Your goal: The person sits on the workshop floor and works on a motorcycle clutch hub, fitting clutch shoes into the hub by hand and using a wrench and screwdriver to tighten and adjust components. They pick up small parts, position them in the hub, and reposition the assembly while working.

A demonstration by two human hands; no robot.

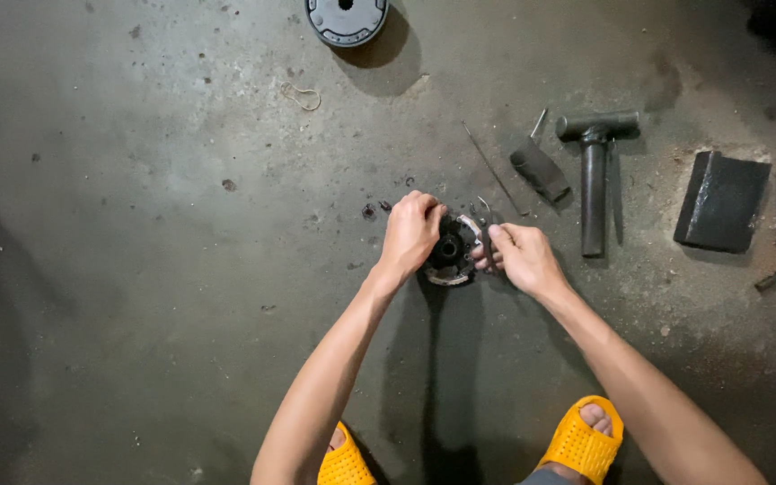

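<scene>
**Two hands work on a round metal part on a concrete floor**

Seen from above, a person squats over a stained grey concrete floor (136, 269), with yellow slotted sandals (581, 440) at six o'clock. Both bare arms reach to the centre of the view, where a round, dark metal assembly (451, 253) with a hub hole and pale curved segments lies flat on the floor.

The left hand (410, 232) is closed over the assembly's rim at about ten o'clock, pressing down, seemingly to steady the part. The right hand (521, 256) sits at the rim's three o'clock side, fingers pinched shut on something small and thin at the edge, perhaps a spring or clip; it is too small to tell.

Tools lie within the right arm's reach. At two o'clock from the part is a heavy T-shaped metal tool (594, 175), with a dark-handled tool (539, 166) just beside it and a thin rod (494, 169) nearer the hands. Farther out at three o'clock sits a dark wedge-shaped block (722, 202). At twelve o'clock, well apart, a round dark disc (347, 18) rests at the frame's top edge, with a bent wire clip (302, 95) near it.
</scene>
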